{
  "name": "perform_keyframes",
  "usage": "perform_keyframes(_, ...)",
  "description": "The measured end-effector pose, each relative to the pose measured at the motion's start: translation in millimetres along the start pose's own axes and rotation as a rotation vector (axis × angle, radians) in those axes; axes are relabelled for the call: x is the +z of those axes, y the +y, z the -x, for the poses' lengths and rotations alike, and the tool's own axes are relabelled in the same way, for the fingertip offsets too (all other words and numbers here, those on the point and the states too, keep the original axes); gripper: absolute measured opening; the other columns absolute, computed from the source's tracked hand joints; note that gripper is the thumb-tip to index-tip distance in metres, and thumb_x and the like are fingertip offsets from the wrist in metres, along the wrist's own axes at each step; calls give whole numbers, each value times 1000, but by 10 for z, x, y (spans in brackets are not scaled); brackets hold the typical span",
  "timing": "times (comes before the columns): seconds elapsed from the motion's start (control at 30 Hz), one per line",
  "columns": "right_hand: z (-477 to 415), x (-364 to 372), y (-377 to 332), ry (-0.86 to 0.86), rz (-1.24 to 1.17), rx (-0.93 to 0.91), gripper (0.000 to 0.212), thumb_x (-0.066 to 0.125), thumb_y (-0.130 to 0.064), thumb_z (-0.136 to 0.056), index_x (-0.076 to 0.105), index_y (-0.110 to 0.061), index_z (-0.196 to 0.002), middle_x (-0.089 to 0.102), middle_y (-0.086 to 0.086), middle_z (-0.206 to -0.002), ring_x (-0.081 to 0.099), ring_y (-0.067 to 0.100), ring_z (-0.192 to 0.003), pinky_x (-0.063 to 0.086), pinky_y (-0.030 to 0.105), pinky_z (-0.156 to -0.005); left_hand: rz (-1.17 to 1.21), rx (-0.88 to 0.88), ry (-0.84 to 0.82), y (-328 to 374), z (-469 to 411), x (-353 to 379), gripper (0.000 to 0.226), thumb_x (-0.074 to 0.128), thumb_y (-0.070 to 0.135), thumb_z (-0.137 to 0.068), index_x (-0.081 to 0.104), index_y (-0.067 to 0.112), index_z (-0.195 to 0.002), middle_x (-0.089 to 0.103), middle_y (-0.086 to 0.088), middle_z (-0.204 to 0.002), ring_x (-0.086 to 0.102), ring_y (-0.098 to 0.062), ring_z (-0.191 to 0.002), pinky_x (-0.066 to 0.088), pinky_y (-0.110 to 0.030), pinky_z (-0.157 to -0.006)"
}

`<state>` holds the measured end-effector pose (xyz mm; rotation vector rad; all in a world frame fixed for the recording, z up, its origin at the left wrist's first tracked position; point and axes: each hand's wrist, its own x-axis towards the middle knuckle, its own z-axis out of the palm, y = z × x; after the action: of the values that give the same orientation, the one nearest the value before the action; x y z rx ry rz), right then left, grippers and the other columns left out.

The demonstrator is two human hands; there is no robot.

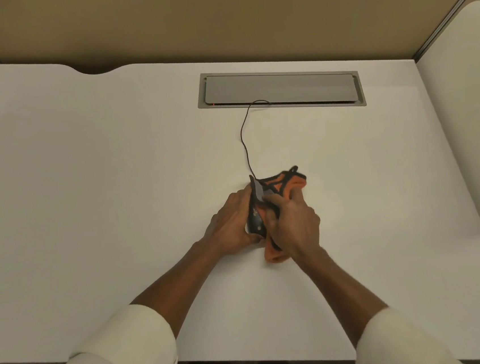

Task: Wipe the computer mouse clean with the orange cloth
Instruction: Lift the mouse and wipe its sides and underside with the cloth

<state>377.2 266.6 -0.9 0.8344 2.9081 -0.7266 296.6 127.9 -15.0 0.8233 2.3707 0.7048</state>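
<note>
A dark wired computer mouse (256,209) is tipped on its side above the white desk (115,195), with its underside facing right. My left hand (231,224) grips it from the left. My right hand (293,223) presses the orange cloth (292,183) with black edging against the mouse's underside. Part of the cloth hangs out below my right hand near the desk surface. The mouse's black cable (244,139) runs from its front end back across the desk.
A grey cable hatch (281,88) is set into the desk at the back, and the cable goes into its slot. Beige partition panels (215,15) wall the desk at the back and both sides. A second desk surface (476,127) adjoins on the right.
</note>
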Motion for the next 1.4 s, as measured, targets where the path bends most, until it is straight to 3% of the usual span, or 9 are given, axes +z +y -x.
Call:
perform_keyframes(0.2, -409, -5, 58, -58, 31, -41, 38, 51, -35, -99, 67, -43, -133, 57, 6, -120, 68, 35, -91, 51, 39, -76, 0, -20, 2, -22, -9, 11, 127, 93, 50, -66, 13, 30, -163, 41, 2, -157, 44, -23, -142, 51, -46, -107)
perform_keyframes(0.4, 164, 37, 137, -20, -139, 120, 41, 57, -35, -100, 61, -42, -141, 54, 6, -127, 68, 32, -98, 54, 38, -86, -18, -47, -35, -35, -18, 28, 133, 89, 55, -71, 2, 26, -167, 29, 0, -167, 35, -24, -152, 44, -48, -116)
perform_keyframes(0.6, 478, 107, 68, 7, -128, 57, 39, 60, -33, -100, 64, -43, -138, 52, 2, -122, 69, 27, -88, 49, 31, -71, -7, -42, -31, -29, -14, 29, 127, 85, 58, -75, 4, 25, -167, 32, -1, -165, 37, -25, -150, 46, -49, -114)
perform_keyframes(0.73, -42, 50, 15, 2, -54, 45, 39, 55, -32, -98, 67, -45, -132, 54, 3, -123, 68, 32, -90, 52, 36, -78, -12, -8, -2, -17, -8, 8, 121, 89, 49, -71, 13, 27, -163, 43, 1, -153, 45, -23, -139, 52, -46, -103)
perform_keyframes(0.87, -360, 5, 40, -42, -28, 36, 39, 51, -34, -97, 67, -47, -130, 57, 5, -120, 68, 33, -94, 54, 40, -85, -11, -14, 1, -2, -1, 8, 122, 90, 49, -70, 13, 29, -163, 43, 1, -153, 45, -24, -139, 51, -47, -104)
perform_keyframes(1.13, 353, 90, 124, 9, -85, 141, 42, 55, -32, -102, 58, -42, -143, 52, 8, -126, 68, 34, -94, 45, 33, -75, -12, -58, -42, -32, -6, 31, 135, 90, 55, -69, -1, 28, -166, 33, 0, -162, 36, -25, -150, 46, -54, -113)
perform_keyframes(1.27, 471, 113, 103, 25, -98, 68, 39, 58, -36, -102, 62, -42, -140, 51, 3, -119, 65, 26, -84, 51, 33, -70, -17, -48, -31, -45, -6, 42, 130, 86, 56, -73, 0, 28, -167, 33, 1, -162, 36, -23, -149, 47, -51, -112)
perform_keyframes(1.4, 58, 34, 28, 13, -37, -8, 37, 56, -33, -99, 66, -41, -134, 52, 4, -126, 68, 34, -87, 53, 37, -76, -23, -13, -9, -25, -9, 18, 123, 88, 52, -70, 10, 29, -164, 41, 3, -153, 43, -22, -140, 51, -48, -105)
